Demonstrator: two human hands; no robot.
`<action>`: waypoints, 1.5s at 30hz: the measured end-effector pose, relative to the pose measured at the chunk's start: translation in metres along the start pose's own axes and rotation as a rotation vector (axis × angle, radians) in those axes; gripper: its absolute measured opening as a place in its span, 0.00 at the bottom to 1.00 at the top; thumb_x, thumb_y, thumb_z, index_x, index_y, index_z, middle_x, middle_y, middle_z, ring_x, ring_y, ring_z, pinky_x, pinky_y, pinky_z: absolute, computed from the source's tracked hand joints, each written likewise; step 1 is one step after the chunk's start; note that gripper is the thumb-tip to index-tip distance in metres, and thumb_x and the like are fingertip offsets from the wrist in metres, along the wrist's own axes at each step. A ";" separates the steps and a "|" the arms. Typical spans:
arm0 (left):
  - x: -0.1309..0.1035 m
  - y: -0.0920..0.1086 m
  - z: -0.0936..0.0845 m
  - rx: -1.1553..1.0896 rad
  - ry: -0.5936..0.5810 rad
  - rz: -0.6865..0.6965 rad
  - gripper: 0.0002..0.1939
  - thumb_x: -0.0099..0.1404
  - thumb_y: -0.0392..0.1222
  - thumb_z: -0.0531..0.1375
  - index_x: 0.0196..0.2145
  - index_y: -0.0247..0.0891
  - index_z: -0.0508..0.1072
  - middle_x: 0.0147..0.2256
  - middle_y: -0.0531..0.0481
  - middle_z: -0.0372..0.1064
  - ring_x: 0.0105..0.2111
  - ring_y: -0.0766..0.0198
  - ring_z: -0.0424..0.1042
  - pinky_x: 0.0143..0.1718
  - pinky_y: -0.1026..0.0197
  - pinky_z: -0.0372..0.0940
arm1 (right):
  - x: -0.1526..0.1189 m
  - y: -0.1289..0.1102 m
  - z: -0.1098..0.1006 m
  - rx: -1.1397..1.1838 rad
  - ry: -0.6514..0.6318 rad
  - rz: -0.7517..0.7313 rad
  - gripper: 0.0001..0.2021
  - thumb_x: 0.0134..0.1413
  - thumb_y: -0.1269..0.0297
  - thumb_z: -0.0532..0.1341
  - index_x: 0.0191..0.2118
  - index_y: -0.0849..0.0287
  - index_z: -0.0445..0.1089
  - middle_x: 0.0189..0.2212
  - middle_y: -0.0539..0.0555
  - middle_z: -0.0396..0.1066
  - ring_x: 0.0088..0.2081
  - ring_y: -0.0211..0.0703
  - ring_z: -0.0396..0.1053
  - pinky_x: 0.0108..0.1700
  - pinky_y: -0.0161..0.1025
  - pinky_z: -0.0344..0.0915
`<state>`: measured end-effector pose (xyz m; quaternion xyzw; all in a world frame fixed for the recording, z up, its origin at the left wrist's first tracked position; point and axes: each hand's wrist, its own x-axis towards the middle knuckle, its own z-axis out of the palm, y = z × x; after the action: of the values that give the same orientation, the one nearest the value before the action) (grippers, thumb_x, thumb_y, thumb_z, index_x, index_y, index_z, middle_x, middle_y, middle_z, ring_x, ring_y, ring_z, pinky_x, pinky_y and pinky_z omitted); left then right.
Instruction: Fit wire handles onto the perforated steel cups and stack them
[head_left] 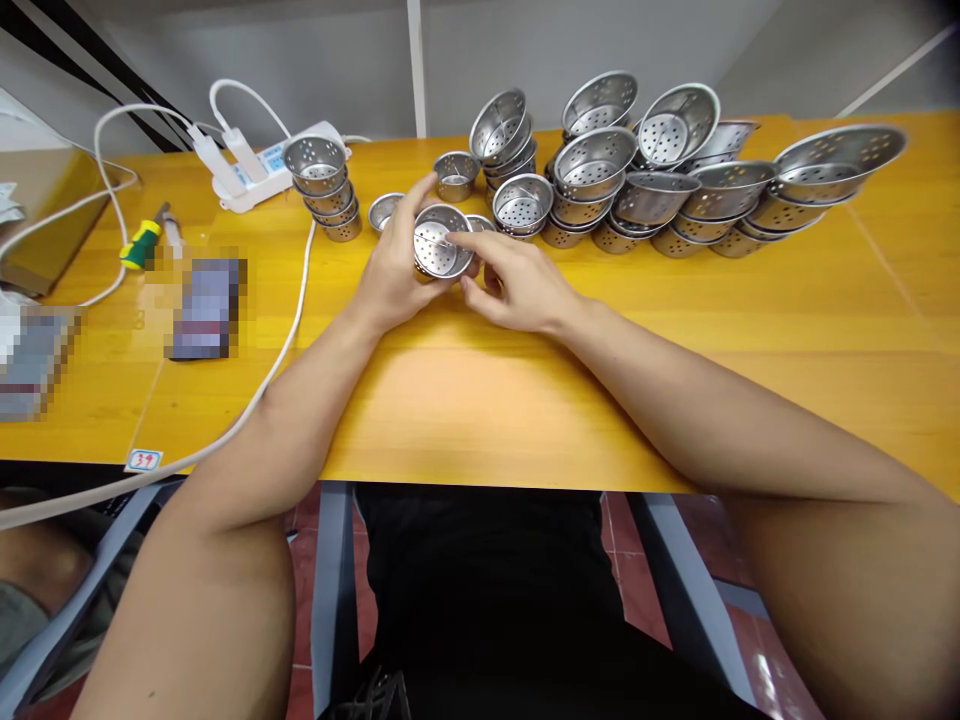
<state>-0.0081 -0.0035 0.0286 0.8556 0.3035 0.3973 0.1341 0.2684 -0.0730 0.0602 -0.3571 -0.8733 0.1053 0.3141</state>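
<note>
My left hand [394, 265] is wrapped round a small perforated metal strainer cup [441, 258], tilted so that its inside faces me. A thin line or bar shows across the inside of this cup. My right hand [521, 275] is at its right side, the index finger reaching over the rim into the cup and the thumb close to the outer wall. Behind my hands stand more small strainer cups, one left [384, 212] and one farther back [456, 178]. A single-looking cup [523, 205] rests just beyond my right hand.
Stacks of larger strainer cups [596, 165] line the back right, up to a wide one [836, 165]. At the left are a cup stack [316, 165], a power strip [262, 180], a green-yellow-handled tool [141, 245] and a blurred phone-like object [206, 310]. A white cable [296, 330] crosses the table.
</note>
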 end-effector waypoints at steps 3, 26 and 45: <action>-0.001 0.003 0.002 0.013 0.023 0.006 0.66 0.70 0.88 0.73 0.89 0.57 0.52 0.81 0.37 0.73 0.82 0.28 0.77 0.91 0.24 0.66 | 0.000 -0.014 -0.005 0.054 -0.072 0.117 0.30 0.78 0.57 0.62 0.78 0.62 0.77 0.44 0.59 0.85 0.41 0.54 0.80 0.49 0.49 0.74; 0.007 0.018 0.012 0.065 0.018 0.064 0.31 0.88 0.70 0.63 0.77 0.55 0.74 0.71 0.39 0.80 0.76 0.35 0.81 0.83 0.25 0.74 | 0.015 -0.028 -0.007 0.565 0.084 0.241 0.49 0.63 0.06 0.69 0.27 0.51 0.58 0.26 0.48 0.51 0.33 0.42 0.49 0.37 0.46 0.48; 0.002 0.000 -0.002 0.032 0.046 -0.162 0.58 0.61 0.92 0.76 0.73 0.54 0.71 0.73 0.35 0.73 0.79 0.29 0.72 0.88 0.23 0.67 | 0.006 -0.008 -0.021 0.594 -0.087 0.105 0.41 0.68 0.14 0.73 0.37 0.50 0.66 0.34 0.51 0.65 0.36 0.46 0.61 0.40 0.47 0.61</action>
<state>-0.0085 -0.0026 0.0314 0.8210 0.3809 0.3998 0.1450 0.2737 -0.0757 0.0824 -0.2896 -0.7974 0.3872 0.3610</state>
